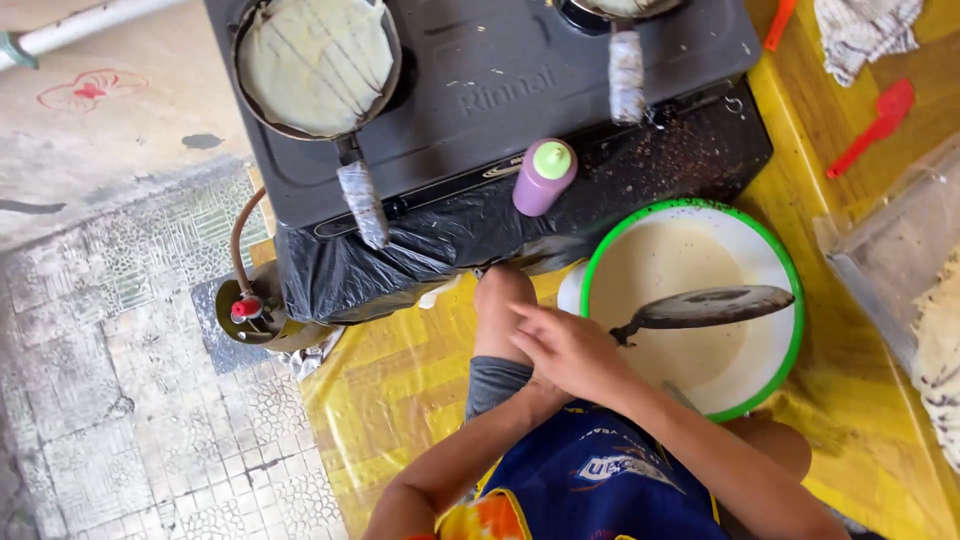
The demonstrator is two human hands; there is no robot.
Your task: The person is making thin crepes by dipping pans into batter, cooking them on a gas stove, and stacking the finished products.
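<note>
Purple squeeze bottle (543, 179) w/ green cap on stove front edge; clear plastic container (885, 255) at right.

Hand (570, 350) beside batter bowl (790, 300)

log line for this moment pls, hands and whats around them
right hand: resting on raised knee | left hand: hidden | batter bowl: pan resting across it | stove: crepe pan on burner | purple squeeze bottle: upright
</note>
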